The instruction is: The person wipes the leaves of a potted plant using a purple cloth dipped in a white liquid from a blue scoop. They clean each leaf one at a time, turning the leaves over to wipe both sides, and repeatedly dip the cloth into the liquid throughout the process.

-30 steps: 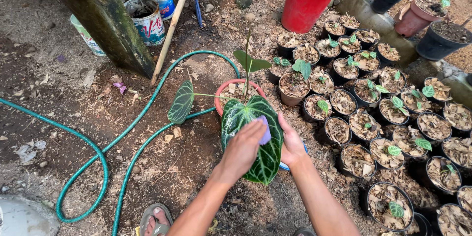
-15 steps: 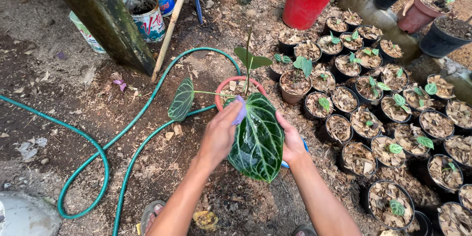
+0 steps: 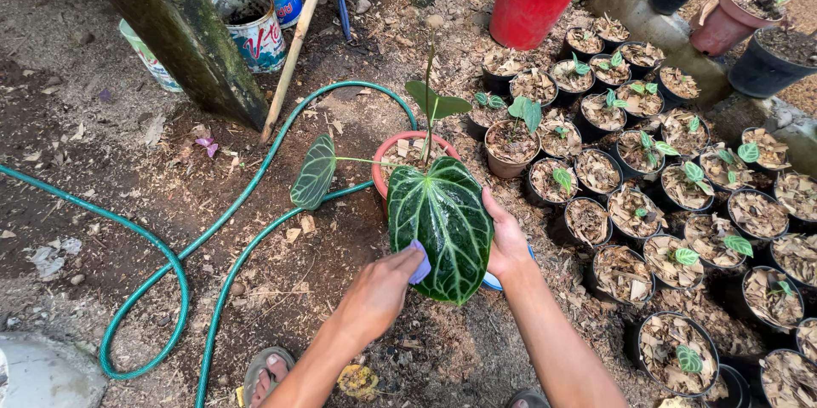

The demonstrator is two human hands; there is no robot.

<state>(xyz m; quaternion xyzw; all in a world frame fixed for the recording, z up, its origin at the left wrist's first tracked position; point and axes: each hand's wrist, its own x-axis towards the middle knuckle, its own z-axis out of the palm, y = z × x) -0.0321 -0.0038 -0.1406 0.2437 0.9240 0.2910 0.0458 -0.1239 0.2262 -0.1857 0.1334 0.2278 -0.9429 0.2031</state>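
A green garden hose [image 3: 174, 263] loops in two strands across bare soil at the far left, running up past a mossy slanted post [image 3: 183, 42]. Beside the post stand two paint cans [image 3: 254, 29], and one wooden stick [image 3: 295, 42] leans across them. One foot in a sandal [image 3: 265, 371] shows at the bottom edge.

At centre, one terracotta-coloured pot [image 3: 393, 153] sits on the ground, holding a plant with three visible leaves: a smaller dark leaf [image 3: 313, 172] reaching left, a plain green leaf [image 3: 436, 104] upright on a tall stem, and one large heart-shaped, dark green leaf with pale veins [image 3: 442, 216] hanging toward the camera.

The left hand [image 3: 379, 289] is closed on one small purple cloth [image 3: 420, 262], pressing it against the large leaf's lower left face. The right hand [image 3: 506, 238] is spread flat with fingers apart, cupped behind the leaf's right edge and supporting it from below. A sliver of a blue object [image 3: 494, 282] shows just under that hand; what it is cannot be told.

To the right, dozens of small black nursery pots [image 3: 634, 212] stand packed in rows, too many to count exactly, filled with brown chips; many hold a single green seedling. One red bucket [image 3: 532, 0] stands at the top, and further right are one brown pot [image 3: 723, 25] and three larger black pots [image 3: 762, 63].
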